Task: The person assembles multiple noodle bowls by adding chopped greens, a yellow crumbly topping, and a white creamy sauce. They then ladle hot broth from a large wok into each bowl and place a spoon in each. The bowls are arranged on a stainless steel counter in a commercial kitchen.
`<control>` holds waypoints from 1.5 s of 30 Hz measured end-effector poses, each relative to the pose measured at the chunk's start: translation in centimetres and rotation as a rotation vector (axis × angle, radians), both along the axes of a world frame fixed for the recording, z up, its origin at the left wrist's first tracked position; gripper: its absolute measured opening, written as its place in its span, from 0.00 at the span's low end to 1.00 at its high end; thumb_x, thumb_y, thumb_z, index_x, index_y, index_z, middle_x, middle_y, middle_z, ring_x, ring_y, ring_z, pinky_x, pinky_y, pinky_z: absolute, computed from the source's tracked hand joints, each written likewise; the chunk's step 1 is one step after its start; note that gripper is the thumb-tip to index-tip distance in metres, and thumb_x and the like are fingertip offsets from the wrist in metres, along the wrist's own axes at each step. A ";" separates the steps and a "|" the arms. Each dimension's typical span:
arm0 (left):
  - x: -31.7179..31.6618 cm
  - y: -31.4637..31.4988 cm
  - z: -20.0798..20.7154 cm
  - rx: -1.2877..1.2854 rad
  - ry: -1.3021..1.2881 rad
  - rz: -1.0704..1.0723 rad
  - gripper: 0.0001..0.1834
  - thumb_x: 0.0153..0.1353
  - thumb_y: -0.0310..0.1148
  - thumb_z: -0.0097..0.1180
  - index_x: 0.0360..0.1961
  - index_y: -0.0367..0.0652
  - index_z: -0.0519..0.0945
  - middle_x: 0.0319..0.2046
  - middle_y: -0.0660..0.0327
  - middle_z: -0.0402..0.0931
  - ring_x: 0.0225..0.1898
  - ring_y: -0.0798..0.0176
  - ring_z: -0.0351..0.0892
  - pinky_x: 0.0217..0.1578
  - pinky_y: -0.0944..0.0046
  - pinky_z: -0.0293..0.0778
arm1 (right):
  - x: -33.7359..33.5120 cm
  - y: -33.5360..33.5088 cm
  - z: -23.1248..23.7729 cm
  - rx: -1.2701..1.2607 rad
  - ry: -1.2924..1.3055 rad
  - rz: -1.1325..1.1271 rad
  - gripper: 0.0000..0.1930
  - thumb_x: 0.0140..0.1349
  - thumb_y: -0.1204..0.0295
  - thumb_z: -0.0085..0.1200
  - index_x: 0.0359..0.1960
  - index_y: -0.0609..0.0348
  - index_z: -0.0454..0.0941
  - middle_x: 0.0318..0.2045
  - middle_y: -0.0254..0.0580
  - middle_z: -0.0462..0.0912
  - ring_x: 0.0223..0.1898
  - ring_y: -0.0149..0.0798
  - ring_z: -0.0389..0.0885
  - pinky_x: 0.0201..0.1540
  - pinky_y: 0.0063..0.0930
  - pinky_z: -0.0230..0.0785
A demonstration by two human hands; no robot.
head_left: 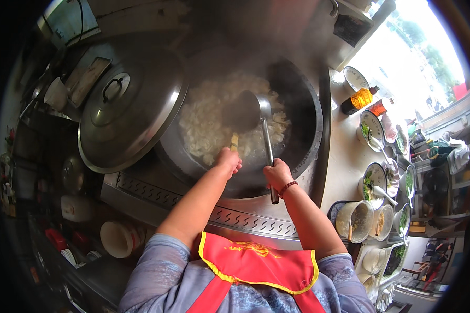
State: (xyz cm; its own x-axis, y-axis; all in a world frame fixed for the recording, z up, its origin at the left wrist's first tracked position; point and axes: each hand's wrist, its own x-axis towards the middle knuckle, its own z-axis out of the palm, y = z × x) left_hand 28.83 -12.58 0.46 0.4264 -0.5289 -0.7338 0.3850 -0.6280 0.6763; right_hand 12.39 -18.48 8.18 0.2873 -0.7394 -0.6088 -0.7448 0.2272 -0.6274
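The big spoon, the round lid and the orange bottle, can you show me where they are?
ladle [248,110], head view, on its dark bowl over the pot.
lid [130,112], head view, on its metal top near the handle.
orange bottle [361,98], head view, on its orange body.

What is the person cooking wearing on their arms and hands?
Both forearms are bare, and the left hand and right hand have no gloves. The right wrist has a dark red beaded bracelet. Short, loose blue-grey patterned sleeves cover the upper arms. Over the chest hangs a red apron with yellow trim and a yellow design.
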 end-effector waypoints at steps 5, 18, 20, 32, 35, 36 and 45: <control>0.1 -0.7 0.9 0.120 -0.012 -0.020 0.06 0.61 0.28 0.39 0.37 0.42 0.69 0.25 0.56 0.74 0.18 0.62 0.70 0.13 0.63 0.62 | 0.3 0.8 -0.3 0.339 -0.287 -0.124 0.05 0.60 0.72 0.51 0.32 0.59 0.69 0.23 0.38 0.72 0.16 0.33 0.70 0.16 0.26 0.63; -1.5 8.7 6.6 -0.280 -0.238 0.051 0.02 0.67 0.30 0.41 0.39 0.46 0.67 0.18 0.66 0.66 0.10 0.72 0.59 0.07 0.69 0.53 | -13.1 3.1 7.6 1.123 -1.101 -0.394 0.12 0.62 0.72 0.52 0.46 0.62 0.71 0.22 0.32 0.69 0.17 0.26 0.66 0.17 0.19 0.61; -2.7 10.4 8.5 -0.301 -0.256 0.068 0.04 0.68 0.32 0.41 0.38 0.45 0.67 0.21 0.66 0.68 0.12 0.74 0.62 0.08 0.72 0.55 | -15.3 3.5 9.7 1.087 -1.154 -0.388 0.12 0.63 0.74 0.51 0.47 0.64 0.72 0.22 0.32 0.68 0.18 0.26 0.65 0.18 0.18 0.62; -14.3 15.6 4.0 -0.236 -0.237 0.062 0.06 0.69 0.35 0.44 0.36 0.45 0.68 0.18 0.68 0.67 0.11 0.76 0.62 0.09 0.74 0.60 | -31.8 -0.2 18.2 0.599 -1.401 -0.498 0.21 0.67 0.72 0.42 0.60 0.69 0.63 0.24 0.34 0.69 0.16 0.25 0.67 0.13 0.18 0.59; -16.7 16.2 2.7 -0.214 -0.270 0.044 0.06 0.69 0.36 0.43 0.37 0.45 0.67 0.18 0.68 0.67 0.12 0.76 0.62 0.10 0.74 0.61 | -35.6 -3.5 19.4 0.441 -1.292 -0.595 0.20 0.68 0.70 0.41 0.59 0.69 0.64 0.24 0.33 0.67 0.18 0.26 0.67 0.13 0.19 0.58; -17.4 16.3 2.3 -0.201 -0.289 0.044 0.06 0.69 0.36 0.43 0.38 0.45 0.67 0.18 0.68 0.67 0.12 0.76 0.62 0.10 0.74 0.61 | -36.7 -4.6 19.9 0.391 -1.230 -0.638 0.20 0.68 0.70 0.41 0.58 0.69 0.64 0.24 0.33 0.67 0.18 0.26 0.68 0.13 0.19 0.58; -17.6 16.0 0.1 -0.219 -0.399 0.030 0.09 0.70 0.35 0.43 0.45 0.42 0.67 0.19 0.67 0.67 0.12 0.75 0.64 0.10 0.73 0.62 | -45.4 -16.6 19.2 0.214 -1.085 -0.711 0.07 0.67 0.73 0.45 0.40 0.64 0.69 0.21 0.30 0.70 0.16 0.25 0.68 0.18 0.18 0.59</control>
State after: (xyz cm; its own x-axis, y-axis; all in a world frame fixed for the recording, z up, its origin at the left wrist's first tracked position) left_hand 11.22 3.44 0.52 0.6702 -0.6366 -0.3816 0.0834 -0.4463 0.8910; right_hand -33.04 -35.05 27.43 0.2918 -0.8497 -0.4391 0.4348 0.5268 -0.7304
